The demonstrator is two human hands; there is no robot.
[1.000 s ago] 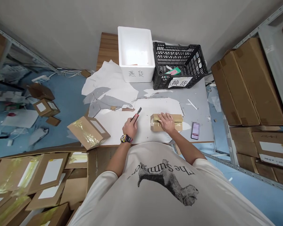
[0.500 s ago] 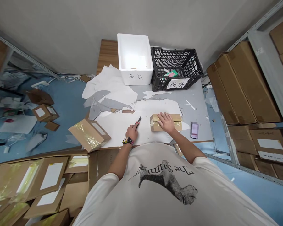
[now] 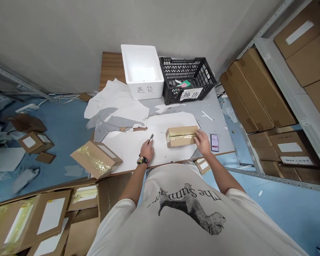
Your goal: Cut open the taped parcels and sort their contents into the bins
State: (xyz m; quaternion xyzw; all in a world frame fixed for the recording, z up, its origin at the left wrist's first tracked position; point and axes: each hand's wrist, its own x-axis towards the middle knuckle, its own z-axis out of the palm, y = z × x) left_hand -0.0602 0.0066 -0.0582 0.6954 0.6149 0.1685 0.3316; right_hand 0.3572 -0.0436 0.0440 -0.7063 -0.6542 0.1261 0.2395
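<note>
Left hand [image 3: 147, 150] grips our cutter [image 3: 151, 137], blade out; right hand [image 3: 202, 142] spreads open at the carton [image 3: 180, 136]; one slip could cut us.

left hand [image 3: 147, 150] closed in a fist round a utility knife [image 3: 150, 139], blade end pointing forward past the knuckles, wrist fairly straight. right hand [image 3: 202, 142] open and relaxed, palm down, right fingers [image 3: 197, 133] loosely spread, angled forward and toward the left hand. left forearm [image 3: 132, 181] runs up and inward from the body, right forearm [image 3: 222, 170] runs up and inward from the other side, both bare, elbows bent. hands well apart, not touching each other, both out in front of the torso [image 3: 181, 213].
</note>
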